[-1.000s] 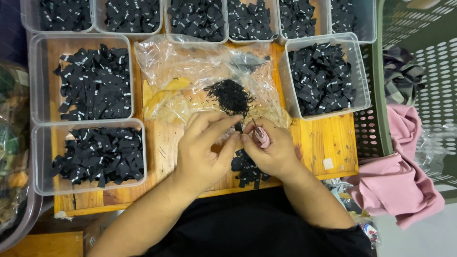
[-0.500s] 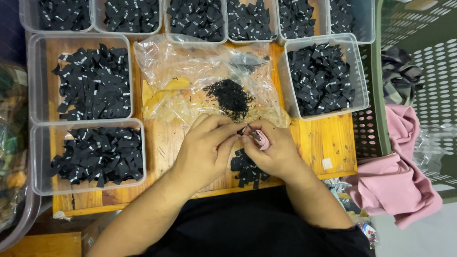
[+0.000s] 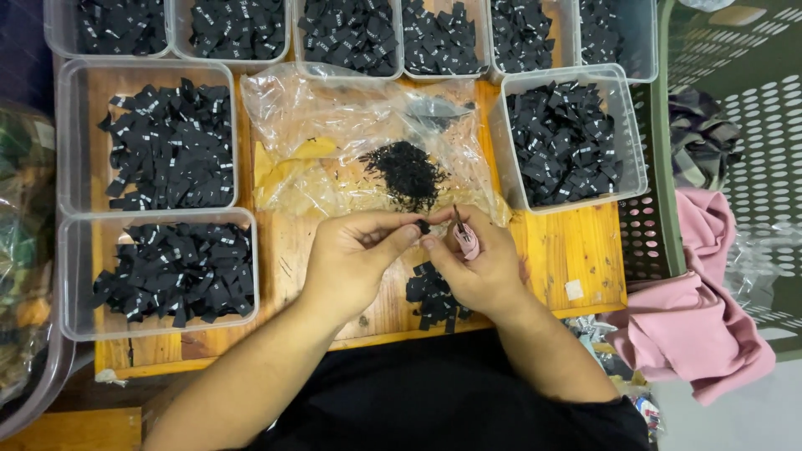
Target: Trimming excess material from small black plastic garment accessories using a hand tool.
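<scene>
Where fingers (image 3: 407, 236) meet, tiny black label (image 3: 423, 226).

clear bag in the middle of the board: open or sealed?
Open. The clear plastic bag lies spread flat on the wooden board, and a loose heap of tiny black pieces sits exposed on it, just beyond both hands.

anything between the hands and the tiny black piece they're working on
Nothing visible does: the left hand and right hand already pinch the small black piece between their fingertips, just below the loose black pile.
</scene>
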